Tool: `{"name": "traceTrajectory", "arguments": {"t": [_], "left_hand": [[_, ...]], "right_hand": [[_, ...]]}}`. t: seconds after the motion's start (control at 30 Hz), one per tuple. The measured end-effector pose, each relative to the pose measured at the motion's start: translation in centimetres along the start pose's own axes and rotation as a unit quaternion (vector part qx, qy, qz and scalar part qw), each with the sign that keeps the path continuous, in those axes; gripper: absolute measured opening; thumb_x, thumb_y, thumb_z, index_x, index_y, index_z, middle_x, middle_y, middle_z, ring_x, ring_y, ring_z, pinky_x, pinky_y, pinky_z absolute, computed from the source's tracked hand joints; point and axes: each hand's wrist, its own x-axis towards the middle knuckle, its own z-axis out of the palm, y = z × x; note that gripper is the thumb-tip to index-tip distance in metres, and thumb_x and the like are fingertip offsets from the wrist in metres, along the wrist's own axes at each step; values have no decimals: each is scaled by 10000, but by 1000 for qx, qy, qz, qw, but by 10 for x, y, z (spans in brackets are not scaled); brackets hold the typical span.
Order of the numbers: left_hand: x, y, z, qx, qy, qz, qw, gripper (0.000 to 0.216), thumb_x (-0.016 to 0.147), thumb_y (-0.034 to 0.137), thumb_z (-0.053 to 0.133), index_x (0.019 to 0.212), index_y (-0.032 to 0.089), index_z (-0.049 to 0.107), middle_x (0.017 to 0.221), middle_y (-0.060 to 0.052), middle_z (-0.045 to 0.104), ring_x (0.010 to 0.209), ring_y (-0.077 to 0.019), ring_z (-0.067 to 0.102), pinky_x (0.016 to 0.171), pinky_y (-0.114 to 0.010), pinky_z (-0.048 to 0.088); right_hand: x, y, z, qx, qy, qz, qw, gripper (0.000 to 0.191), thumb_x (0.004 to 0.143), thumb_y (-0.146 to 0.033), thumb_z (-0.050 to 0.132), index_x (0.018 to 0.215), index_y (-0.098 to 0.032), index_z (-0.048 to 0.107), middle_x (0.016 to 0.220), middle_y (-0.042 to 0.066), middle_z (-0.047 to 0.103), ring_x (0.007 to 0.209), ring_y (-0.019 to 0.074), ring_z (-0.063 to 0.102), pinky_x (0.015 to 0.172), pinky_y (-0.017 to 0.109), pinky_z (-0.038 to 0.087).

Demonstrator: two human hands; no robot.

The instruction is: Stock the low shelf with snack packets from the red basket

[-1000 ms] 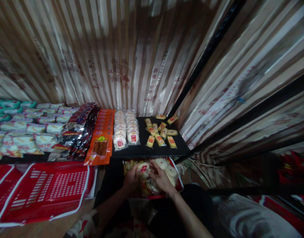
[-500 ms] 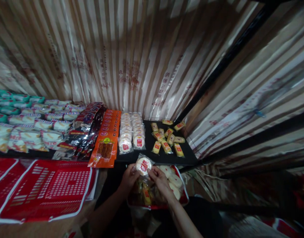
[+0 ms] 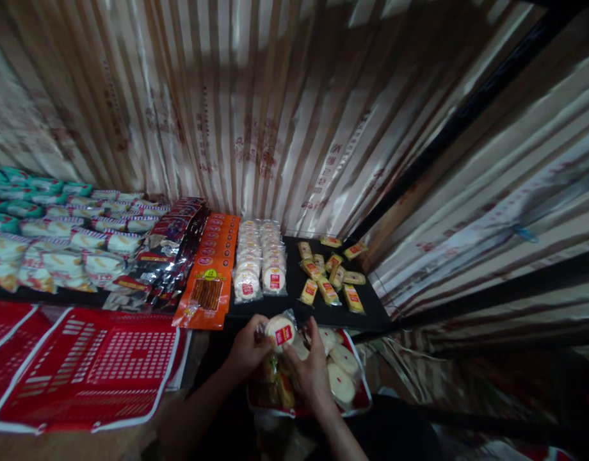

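Observation:
A clear-wrapped round white cracker packet (image 3: 281, 333) with a red label is held above a red basket (image 3: 364, 384). My left hand (image 3: 250, 349) is closed on its left edge. At its lower right is my right hand (image 3: 311, 365), fingers apart, the thumb at or close to the wrapper; contact is hard to tell. Inside the basket lie more round white packets (image 3: 341, 381) and yellow-wrapped snacks (image 3: 285, 390), partly hidden by my hands. Just beyond, on the black shelf (image 3: 304, 314), stand two rows of similar round packets (image 3: 274, 280).
Yellow snack packets (image 3: 328, 291) lie scattered on the shelf's right end. Left of the rows are an orange snack bag (image 3: 208, 275), dark bags (image 3: 172, 246) and white bags (image 3: 100, 266). A red basket (image 3: 126, 358) sits lower left. Black poles (image 3: 448, 141) cross the right side before the curtain.
My right hand's fingers have spread away from the round packet, which they gripped before. The packet has dropped slightly and stays in my left hand. The view has shifted a little.

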Motion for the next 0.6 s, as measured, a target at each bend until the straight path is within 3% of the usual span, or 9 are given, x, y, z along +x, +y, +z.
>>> {"name": "traceTrajectory", "arguments": {"t": [0.1,0.17,0.23,0.33,0.43,0.53,0.6], "left_hand": [[2,21,-16,139,-89,23,986,198,675,200,549,873,206,556,728,45,586,662,-119,524,595,-200,381],[4,34,-24,202,-135,49,969,177,682,191,542,857,209,567,732,46,583,660,-116,515,595,-197,368],[7,44,-29,255,-162,68,951,161,695,189,531,850,209,569,737,44,581,659,-117,513,595,-202,361],[17,49,-33,269,-174,65,945,285,698,188,532,981,213,554,744,47,579,671,-118,531,600,-203,375],[30,44,-35,194,-162,51,966,448,719,244,557,1159,195,485,753,44,577,662,-110,540,615,-207,411],[39,39,-32,136,-112,52,983,495,743,304,564,1211,181,461,827,13,595,685,-109,544,635,-220,438],[38,41,-29,129,-39,61,989,433,753,289,551,1171,186,499,931,-26,601,775,-127,560,670,-233,452]], "right_hand": [[2,-6,-9,-183,-43,-181,965,611,765,-324,571,1344,-228,401,1456,75,347,1366,308,208,1086,514,242],[2,-12,-12,-233,-106,-242,936,551,803,-253,519,1344,-261,418,1429,38,401,1373,288,196,1085,501,248],[2,-18,-11,-235,-143,-259,926,552,806,-205,500,1349,-264,419,1370,47,479,1339,279,284,1063,486,291],[4,-25,-7,-183,-151,-224,945,567,777,-203,534,1335,-222,440,1245,94,581,1186,274,485,999,473,375],[11,-29,-4,-95,-135,-140,976,583,733,-264,602,1298,-195,476,1209,105,601,1119,272,543,963,450,419],[24,-31,0,11,-119,-54,991,615,693,-319,644,1271,-176,490,1217,105,599,1078,266,574,921,418,458],[35,-32,3,74,-116,-25,990,602,692,-342,642,1249,-161,498,1148,97,637,985,248,614,865,393,489]]}}
